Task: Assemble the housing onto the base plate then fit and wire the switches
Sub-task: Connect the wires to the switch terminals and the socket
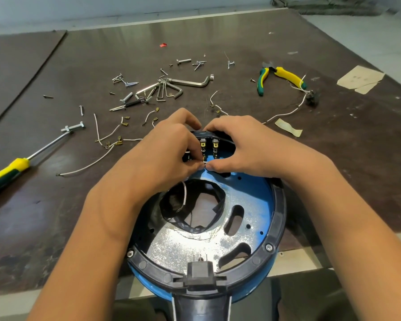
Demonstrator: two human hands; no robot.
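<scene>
Under and beyond both hands stretches a dark brown board surface [241,42], ending at a pale wall far ahead, with light floor past its edge on the right hand's side. Ahead of the hands lies a bunch of silver L-shaped hex keys [190,82] among loose screws and bolts. Nearer the left hand [169,149] lie short white wires with brass terminals [111,135], and well out to its left is a screwdriver with a yellow and green handle [7,170]. Ahead and out from the right hand [245,147] lie yellow and green pliers [280,77], handles spread, and beige tape scraps [360,78]. Beneath the hands and wrists sits the round blue and silver metal base plate [183,249], reaching past the near edge of the surface, with a black plastic ring housing [279,205] round its rim. Between the hands, inside the housing's far wall, stand two black switches with brass terminals [215,144]. The left hand pinches a thin white wire [185,193] between thumb and forefinger just below those terminals. The right hand's fingers curl over the housing's far rim, and its thumb tip meets the left fingertips at the wire. Nearer than the wrists, a black plug socket [199,272] sits in the housing's near rim.
</scene>
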